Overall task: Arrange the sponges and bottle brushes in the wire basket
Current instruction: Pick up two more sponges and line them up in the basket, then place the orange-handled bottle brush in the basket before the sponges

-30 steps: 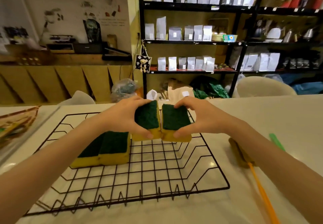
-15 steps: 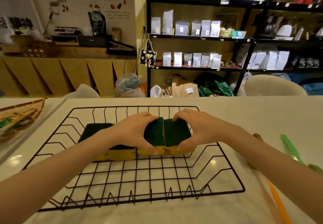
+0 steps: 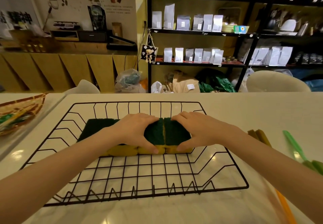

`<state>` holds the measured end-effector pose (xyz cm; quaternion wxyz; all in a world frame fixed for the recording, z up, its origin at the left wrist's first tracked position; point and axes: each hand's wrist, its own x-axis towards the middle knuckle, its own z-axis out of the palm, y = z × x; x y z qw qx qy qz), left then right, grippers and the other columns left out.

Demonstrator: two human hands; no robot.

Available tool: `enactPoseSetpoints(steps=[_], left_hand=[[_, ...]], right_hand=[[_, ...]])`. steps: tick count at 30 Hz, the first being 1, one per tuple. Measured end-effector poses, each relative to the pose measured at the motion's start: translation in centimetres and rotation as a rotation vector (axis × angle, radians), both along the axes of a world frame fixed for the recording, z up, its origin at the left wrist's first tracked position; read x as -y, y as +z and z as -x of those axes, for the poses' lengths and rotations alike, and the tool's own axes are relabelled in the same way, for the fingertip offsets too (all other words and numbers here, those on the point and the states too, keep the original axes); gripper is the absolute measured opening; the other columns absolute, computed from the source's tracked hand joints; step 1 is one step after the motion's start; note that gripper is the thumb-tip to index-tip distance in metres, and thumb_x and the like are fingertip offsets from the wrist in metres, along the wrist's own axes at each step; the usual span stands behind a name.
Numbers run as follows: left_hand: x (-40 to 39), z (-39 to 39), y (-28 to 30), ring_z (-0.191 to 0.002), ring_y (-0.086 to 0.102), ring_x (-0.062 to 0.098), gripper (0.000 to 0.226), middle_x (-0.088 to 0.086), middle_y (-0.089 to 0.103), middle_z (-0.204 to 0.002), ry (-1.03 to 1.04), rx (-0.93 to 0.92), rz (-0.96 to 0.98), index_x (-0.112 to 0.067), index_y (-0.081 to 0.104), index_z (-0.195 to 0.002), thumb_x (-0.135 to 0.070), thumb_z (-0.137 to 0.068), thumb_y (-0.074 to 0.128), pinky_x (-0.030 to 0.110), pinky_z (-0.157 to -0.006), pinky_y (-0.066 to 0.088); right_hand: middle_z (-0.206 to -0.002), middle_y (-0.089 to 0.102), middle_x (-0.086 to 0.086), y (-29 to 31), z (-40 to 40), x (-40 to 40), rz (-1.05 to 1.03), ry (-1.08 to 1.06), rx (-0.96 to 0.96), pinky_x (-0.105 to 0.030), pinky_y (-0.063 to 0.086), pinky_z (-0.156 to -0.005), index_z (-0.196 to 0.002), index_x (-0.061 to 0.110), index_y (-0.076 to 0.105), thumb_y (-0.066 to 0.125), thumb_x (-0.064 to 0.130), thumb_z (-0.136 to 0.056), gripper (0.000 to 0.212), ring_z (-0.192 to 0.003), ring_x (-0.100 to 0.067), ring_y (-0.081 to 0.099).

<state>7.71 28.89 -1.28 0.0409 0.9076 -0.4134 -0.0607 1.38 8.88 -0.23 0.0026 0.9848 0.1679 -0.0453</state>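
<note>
Both your hands are down inside the wire basket (image 3: 225, 187), forearms reaching in from the near corners and meeting in the middle. Your left hand (image 3: 138, 131) is curled over a green-topped sponge (image 3: 154, 133), fingers draped across its far edge and the thumb hooked round the yellow front face. Your right hand (image 3: 195, 129) mirrors it on the neighbouring sponge (image 3: 176, 133), fingers over the back, thumb pressed on the yellow side near the front corner. You're gripping one sponge in each hand, and the two are pushed together, green tops touching along a thin seam right between your thumbs. Both sit on the basket floor, yellow bases down.

Just beyond your left wrist, more sponge (image 3: 97, 127) lies flat in the same row, its dark green top running away to the left; how many pieces make it up I can't tell, since your hand covers the join.

Outside the basket, beside your right forearm, bottle brushes rest on the white table (image 3: 262, 108): a green handle (image 3: 293, 145) and, nearer you, an orange handle (image 3: 284, 206) partly hidden under the arm. Well off to the left of your left arm, a woven tray (image 3: 22, 108) sits at the table edge.
</note>
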Motion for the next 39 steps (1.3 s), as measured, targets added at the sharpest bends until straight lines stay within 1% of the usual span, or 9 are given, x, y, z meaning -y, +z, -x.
enactPoseSetpoints(steps=[6, 12, 14, 16, 20, 28, 32, 36, 39], left_hand=[[0.2, 0.4, 0.0, -0.139, 0.023, 0.016, 0.099, -0.002, 0.023, -0.154, 0.005, -0.014, -0.077, -0.022, 0.017, -0.144, -0.064, -0.067, 0.062, 0.037, -0.115, 0.024], [0.8, 0.4, 1.0, -0.130, 0.035, 0.017, 0.103, -0.002, 0.034, -0.146, 0.034, -0.044, -0.156, -0.022, 0.018, -0.142, -0.065, -0.061, 0.066, 0.037, -0.108, 0.035], [1.3, 0.4, 1.3, -0.132, 0.031, 0.019, 0.110, -0.001, 0.028, -0.148, 0.046, -0.120, -0.213, -0.022, 0.011, -0.143, -0.064, -0.060, 0.069, 0.040, -0.110, 0.032], [1.8, 0.5, 2.1, -0.135, 0.026, 0.021, 0.111, 0.000, 0.020, -0.151, 0.073, -0.218, -0.285, -0.023, 0.004, -0.144, -0.061, -0.062, 0.069, 0.042, -0.112, 0.029], [3.4, 1.5, 5.4, -0.140, 0.022, 0.024, 0.090, 0.002, 0.017, -0.155, 0.072, -0.194, -0.405, -0.023, 0.012, -0.145, -0.059, -0.075, 0.056, 0.043, -0.114, 0.024], [9.3, 5.7, 10.1, -0.119, 0.048, 0.011, 0.057, -0.005, 0.050, -0.134, -0.213, -0.171, -0.050, -0.031, 0.038, -0.133, -0.049, -0.081, 0.054, 0.028, -0.099, 0.039], [13.9, 7.9, 8.9, -0.124, 0.042, 0.010, 0.057, -0.006, 0.045, -0.140, -0.386, -0.083, 0.036, -0.031, 0.036, -0.135, -0.044, -0.083, 0.055, 0.023, -0.097, 0.032], [17.8, 8.8, 6.8, -0.131, 0.033, 0.012, 0.067, -0.007, 0.034, -0.147, -0.507, 0.005, 0.089, -0.032, 0.027, -0.139, -0.037, -0.081, 0.062, 0.023, -0.101, 0.027], [20.4, 9.0, 4.8, -0.137, 0.026, 0.017, 0.076, -0.003, 0.023, -0.153, -0.562, 0.069, 0.065, -0.031, 0.023, -0.141, -0.024, -0.079, 0.067, 0.029, -0.109, 0.028]], right_hand=[[-0.134, 0.046, -0.003, -0.3, -0.2, -0.2, 0.140, 0.005, -0.014, -0.033, 0.036, -0.096, -0.138, 0.023, 0.025, 0.057, 0.064, -0.070, 0.085, -0.115, -0.022, 0.044], [-0.131, 0.047, -0.004, -0.3, -0.2, -0.3, 0.185, -0.015, -0.008, -0.035, 0.035, -0.097, -0.140, 0.023, 0.023, 0.055, 0.067, -0.069, 0.089, -0.115, -0.023, 0.043], [-0.131, 0.047, -0.004, 0.0, 0.2, -0.2, 0.125, -0.025, -0.008, -0.035, 0.035, -0.098, -0.139, 0.024, 0.025, 0.056, 0.067, -0.069, 0.087, -0.117, -0.023, 0.043], [-0.136, 0.046, -0.002, 0.6, 0.9, 0.0, -0.035, -0.058, -0.010, -0.035, 0.035, -0.100, -0.139, 0.026, 0.025, 0.059, 0.062, -0.071, 0.084, -0.122, -0.022, 0.042], [-0.151, 0.029, 0.004, 1.9, 2.9, 1.7, -0.254, -0.157, 0.083, -0.035, 0.031, -0.106, -0.142, 0.031, 0.016, 0.059, 0.055, -0.076, 0.082, -0.135, -0.016, 0.032], [-0.134, 0.047, 0.005, 3.4, 9.5, 7.2, -0.583, -0.392, 0.360, -0.029, 0.042, -0.096, -0.137, 0.029, 0.027, 0.060, 0.045, -0.078, 0.070, -0.114, -0.008, 0.046], [-0.126, 0.049, 0.006, 2.6, 13.3, 9.4, -0.619, -0.528, 0.384, -0.028, 0.049, -0.085, -0.135, 0.029, 0.028, 0.063, 0.042, -0.077, 0.069, -0.102, -0.009, 0.053], [-0.117, 0.050, 0.007, 1.4, 16.8, 10.3, -0.611, -0.638, 0.307, -0.028, 0.053, -0.076, -0.133, 0.032, 0.031, 0.064, 0.042, -0.076, 0.066, -0.088, -0.010, 0.059], [-0.107, 0.052, 0.008, 0.1, 19.0, 10.2, -0.560, -0.687, 0.232, -0.037, 0.053, -0.077, -0.127, 0.030, 0.039, 0.064, 0.045, -0.075, 0.059, -0.081, -0.012, 0.060]])
